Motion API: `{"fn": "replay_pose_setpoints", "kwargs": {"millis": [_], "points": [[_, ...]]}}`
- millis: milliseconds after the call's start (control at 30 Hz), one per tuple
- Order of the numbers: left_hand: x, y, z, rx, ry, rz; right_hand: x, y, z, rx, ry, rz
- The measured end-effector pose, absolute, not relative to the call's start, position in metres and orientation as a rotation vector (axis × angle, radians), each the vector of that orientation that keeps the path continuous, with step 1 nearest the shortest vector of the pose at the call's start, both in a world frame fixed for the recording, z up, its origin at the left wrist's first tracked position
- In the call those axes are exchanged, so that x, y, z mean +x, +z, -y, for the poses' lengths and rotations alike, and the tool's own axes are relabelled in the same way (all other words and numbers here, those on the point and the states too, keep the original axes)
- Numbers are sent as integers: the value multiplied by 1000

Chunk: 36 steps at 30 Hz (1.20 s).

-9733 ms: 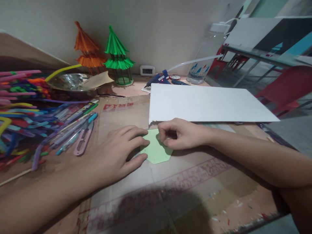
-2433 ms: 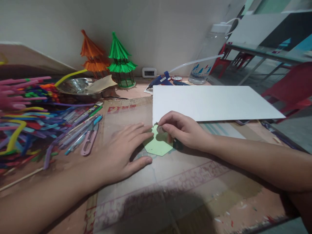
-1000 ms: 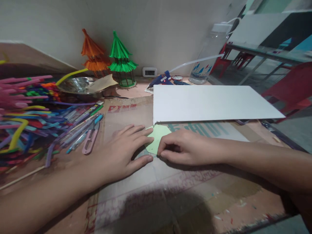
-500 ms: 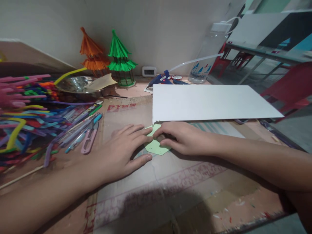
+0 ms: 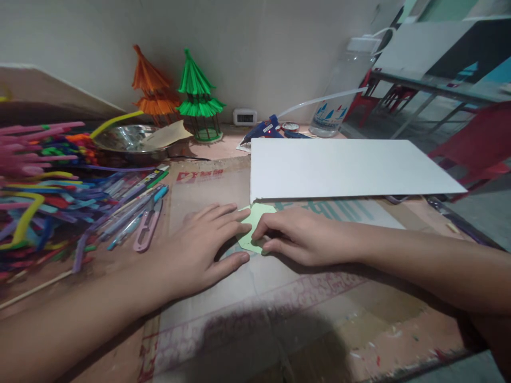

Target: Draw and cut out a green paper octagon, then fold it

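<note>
A small light-green paper piece (image 5: 252, 234) with straight-cut edges lies on the covered worktop, partly hidden by both hands. My left hand (image 5: 213, 234) rests flat on its left side, fingers spread, fingertips on the paper's left edge. Over the right part of the paper, my right hand (image 5: 297, 234) has its thumb and index finger curled into a pinch, low near the paper's front edge. Whatever sits between those fingers is hidden. Just behind the paper stands the near edge of a white board (image 5: 351, 167).
Colourful pipe cleaners (image 5: 35, 207), pens and a pink-handled cutter (image 5: 147, 229) crowd the left. Behind are a metal bowl (image 5: 123, 141), an orange model tower (image 5: 151, 85), a green model tower (image 5: 199, 98), a small digital clock (image 5: 245, 116), a blue glue gun (image 5: 263, 129) and a clear bottle (image 5: 335, 90).
My right hand has slid down toward the paper's front right edge, uncovering more of its back right part. My left hand stays in place.
</note>
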<state>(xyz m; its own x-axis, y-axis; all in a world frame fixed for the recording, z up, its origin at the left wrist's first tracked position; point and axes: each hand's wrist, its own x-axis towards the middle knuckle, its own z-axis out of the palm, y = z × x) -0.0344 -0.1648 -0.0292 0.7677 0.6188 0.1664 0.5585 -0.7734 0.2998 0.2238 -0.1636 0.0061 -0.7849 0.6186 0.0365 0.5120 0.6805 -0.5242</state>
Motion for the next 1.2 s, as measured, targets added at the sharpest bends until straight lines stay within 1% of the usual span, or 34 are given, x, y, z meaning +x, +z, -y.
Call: {"fn": "replay_pose_setpoints", "kwargs": {"millis": [67,233,400,567,700,767,867,933,1200], "points": [[-34,-30,165,2717,385,-926,224,5,161,-911,770,2670],[-34,-29,163,2733,375,-916,222,3,158,-1052,579,2604],[-34,-28,164,2733,366,-914,221,8,161,-1016,836,2613],[-33,-28,164,2759,368,-921,221,8,159,-1127,715,2525],[-33,-29,164,2746,370,-927,220,10,162,-1116,942,2512],[-33,-29,164,2745,368,-922,221,10,162,-1097,987,2428],[-33,-29,164,2754,367,-912,223,5,156,-1138,903,2227],[-33,-29,164,2763,365,-898,224,1,153,-1158,853,2190],[-34,-28,163,2744,362,-853,222,-4,156,-1116,709,2455]]}}
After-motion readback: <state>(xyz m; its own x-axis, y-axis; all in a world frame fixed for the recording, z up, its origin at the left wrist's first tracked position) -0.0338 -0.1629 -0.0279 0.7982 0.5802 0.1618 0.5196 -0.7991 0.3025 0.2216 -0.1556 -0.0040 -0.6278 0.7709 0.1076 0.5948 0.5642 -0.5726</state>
